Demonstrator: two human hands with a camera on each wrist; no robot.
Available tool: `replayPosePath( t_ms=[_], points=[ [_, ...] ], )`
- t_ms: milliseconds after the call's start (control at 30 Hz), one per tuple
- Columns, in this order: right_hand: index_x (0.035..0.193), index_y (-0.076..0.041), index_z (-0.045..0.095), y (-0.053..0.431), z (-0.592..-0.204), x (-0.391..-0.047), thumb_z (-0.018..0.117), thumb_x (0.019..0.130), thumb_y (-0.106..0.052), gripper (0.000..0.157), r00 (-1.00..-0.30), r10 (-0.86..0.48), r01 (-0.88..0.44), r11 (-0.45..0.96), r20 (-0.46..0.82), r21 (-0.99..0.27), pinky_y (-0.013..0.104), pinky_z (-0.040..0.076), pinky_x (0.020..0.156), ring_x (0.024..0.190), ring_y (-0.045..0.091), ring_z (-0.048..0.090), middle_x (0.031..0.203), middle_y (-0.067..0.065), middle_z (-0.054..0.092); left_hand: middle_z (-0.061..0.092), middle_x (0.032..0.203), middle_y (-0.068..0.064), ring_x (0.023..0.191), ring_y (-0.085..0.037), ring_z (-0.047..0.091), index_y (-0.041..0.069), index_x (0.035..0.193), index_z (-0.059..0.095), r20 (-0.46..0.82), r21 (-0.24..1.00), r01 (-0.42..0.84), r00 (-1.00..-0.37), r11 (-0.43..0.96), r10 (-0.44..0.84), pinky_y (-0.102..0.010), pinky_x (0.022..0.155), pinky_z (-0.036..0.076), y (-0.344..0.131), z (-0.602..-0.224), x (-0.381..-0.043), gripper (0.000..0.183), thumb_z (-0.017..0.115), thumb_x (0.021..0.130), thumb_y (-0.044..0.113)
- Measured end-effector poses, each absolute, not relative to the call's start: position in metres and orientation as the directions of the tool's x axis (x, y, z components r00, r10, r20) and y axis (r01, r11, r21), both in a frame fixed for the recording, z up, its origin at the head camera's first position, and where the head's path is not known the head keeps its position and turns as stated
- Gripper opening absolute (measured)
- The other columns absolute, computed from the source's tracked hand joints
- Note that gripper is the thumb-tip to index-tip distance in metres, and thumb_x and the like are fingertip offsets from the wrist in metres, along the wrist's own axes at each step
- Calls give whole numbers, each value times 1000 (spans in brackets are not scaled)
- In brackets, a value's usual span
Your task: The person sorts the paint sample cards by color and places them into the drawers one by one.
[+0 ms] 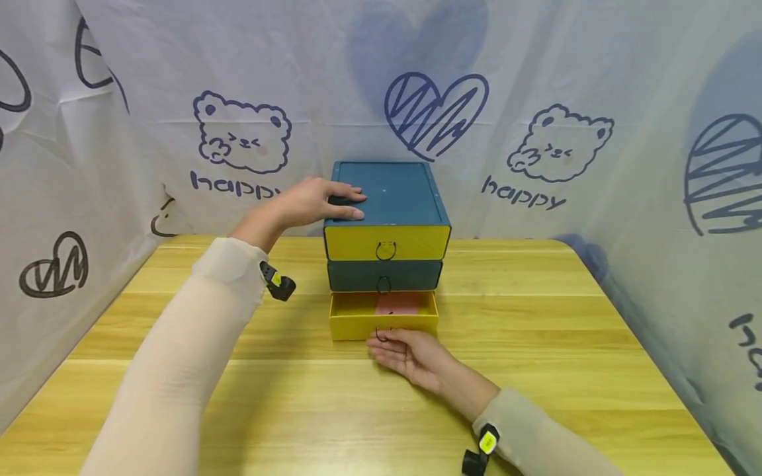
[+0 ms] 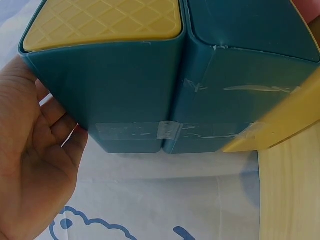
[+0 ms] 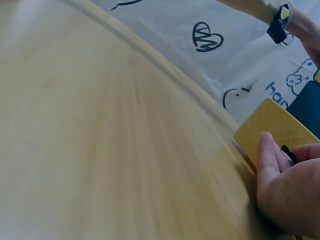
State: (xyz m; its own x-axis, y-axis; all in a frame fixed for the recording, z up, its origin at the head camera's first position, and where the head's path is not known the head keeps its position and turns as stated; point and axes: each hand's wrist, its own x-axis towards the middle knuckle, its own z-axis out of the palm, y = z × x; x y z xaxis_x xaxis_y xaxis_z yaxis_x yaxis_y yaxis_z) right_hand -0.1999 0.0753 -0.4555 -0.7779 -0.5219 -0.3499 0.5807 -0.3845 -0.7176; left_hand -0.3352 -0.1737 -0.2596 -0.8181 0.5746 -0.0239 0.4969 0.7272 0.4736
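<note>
A stacked drawer cabinet with a blue-green casing stands on the table. My left hand rests its fingers on the left side of the cabinet's top; in the left wrist view the left hand touches the casing's edge. The yellow bottom drawer is pulled out, and a flat pink piece lies inside. My right hand is at that drawer's front, its thumb and fingers pinching the black ring pull. The other fingers extend below the ring.
Above are a closed blue-green middle drawer and a closed yellow top drawer, each with a black ring. Clear tape crosses the casing. A printed cloth hangs behind the wooden table and along its sides.
</note>
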Motion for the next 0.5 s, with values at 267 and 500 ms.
replayPosePath(
  t_ms=[267, 500],
  points=[
    [132, 11, 47, 71, -453, -219, 48, 104, -13, 37, -790, -498, 582, -426, -357, -693, 37, 49, 97, 110, 28, 64, 116, 21, 66, 34, 156, 0, 144, -25, 27, 24, 145, 50, -23, 482, 497, -816, 721, 578, -49, 114, 27, -174, -258, -333, 64, 60, 91, 57],
    [131, 8, 48, 68, -453, -233, 48, 104, -17, 36, -806, -468, 572, -455, -363, -682, 37, 49, 97, 109, 28, 65, 112, 20, 67, 34, 156, 0, 144, -25, 27, 25, 145, 50, -21, 484, 497, -816, 720, 577, -49, 114, 27, -174, -260, -333, 63, 60, 91, 56]
  ],
)
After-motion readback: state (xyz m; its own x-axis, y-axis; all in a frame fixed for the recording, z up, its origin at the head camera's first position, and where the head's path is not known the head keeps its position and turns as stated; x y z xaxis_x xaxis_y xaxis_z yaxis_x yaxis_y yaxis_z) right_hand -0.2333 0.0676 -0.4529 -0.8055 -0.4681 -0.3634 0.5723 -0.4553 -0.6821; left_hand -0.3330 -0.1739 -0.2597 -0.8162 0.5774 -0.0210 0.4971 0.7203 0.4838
